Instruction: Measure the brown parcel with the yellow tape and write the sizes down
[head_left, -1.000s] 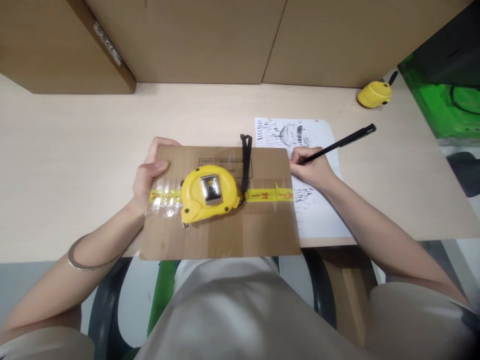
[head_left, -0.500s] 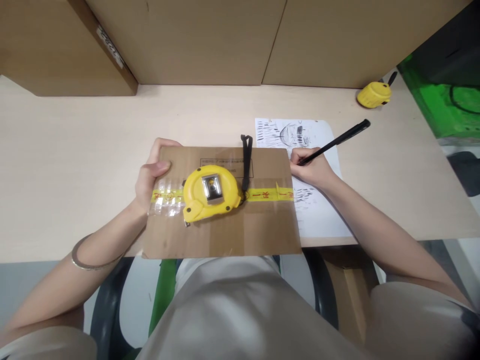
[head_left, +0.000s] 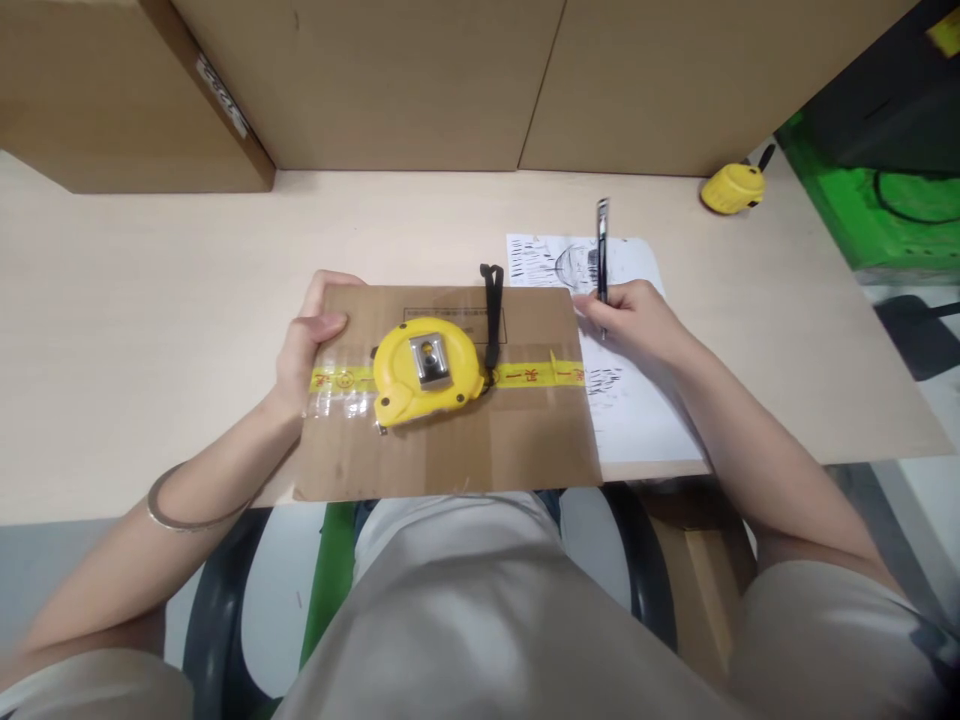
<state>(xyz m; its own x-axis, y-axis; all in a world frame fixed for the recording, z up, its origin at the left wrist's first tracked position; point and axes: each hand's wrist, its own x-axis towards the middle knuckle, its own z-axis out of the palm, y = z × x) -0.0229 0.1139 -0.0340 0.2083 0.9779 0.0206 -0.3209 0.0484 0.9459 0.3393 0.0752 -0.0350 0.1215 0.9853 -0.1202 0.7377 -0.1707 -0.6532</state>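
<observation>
My left hand (head_left: 307,335) grips the left edge of a cardboard box (head_left: 517,450), its thumb on top. Yellow printed tape runs across the box. On it lies a yellow tape measure (head_left: 397,365) with a metal clip and a black wrist strap (head_left: 493,315). My right hand (head_left: 637,318) is closed around a black pen (head_left: 602,250), which stands nearly upright beside the box's right edge. Under that hand is a white sheet of paper (head_left: 637,430) with black pen strokes and a sketch; the box hides part of it.
A second yellow tape measure (head_left: 733,188) sits at the back right of the table (head_left: 150,300). Large cardboard boxes (head_left: 390,90) line the back. Right of the table are a green crate (head_left: 847,220) and a dark object (head_left: 900,110).
The pen has swung from leaning right to nearly upright in my right hand. The box and tape measure sit slightly higher in view. My left hand keeps its grip.
</observation>
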